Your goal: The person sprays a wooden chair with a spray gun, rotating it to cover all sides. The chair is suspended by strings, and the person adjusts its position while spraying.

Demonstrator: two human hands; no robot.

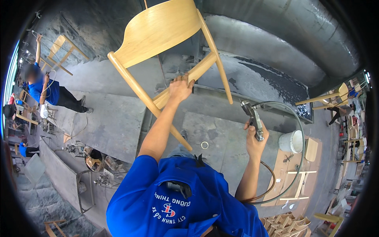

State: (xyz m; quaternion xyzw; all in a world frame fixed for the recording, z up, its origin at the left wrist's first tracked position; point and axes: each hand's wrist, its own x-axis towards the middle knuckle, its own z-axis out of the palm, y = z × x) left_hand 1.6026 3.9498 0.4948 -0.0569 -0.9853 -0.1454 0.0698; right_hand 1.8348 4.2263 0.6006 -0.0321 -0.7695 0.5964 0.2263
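Note:
A light wooden chair frame (162,33), with a wide curved backrest and slim legs, hangs tilted in front of me by a thin cord at the top. My left hand (181,87) is closed around the chair's cross rail (203,68), fingers over its far side. In my right hand (256,139) is a metal spray gun (252,116), its nozzle end up and toward the chair's right leg, but apart from it. A grey-green hose (302,146) and a brown hose (273,173) trail from the gun side down along my right forearm.
Beyond the chair lies a low trough (256,79) with foamy water, under a curved metal wall (268,39). At right stand a white bucket (291,141) and cardboard (282,177) with wooden parts. Left, a co-worker (43,87) handles another hanging chair (61,53); a metal table (65,170) stands nearer.

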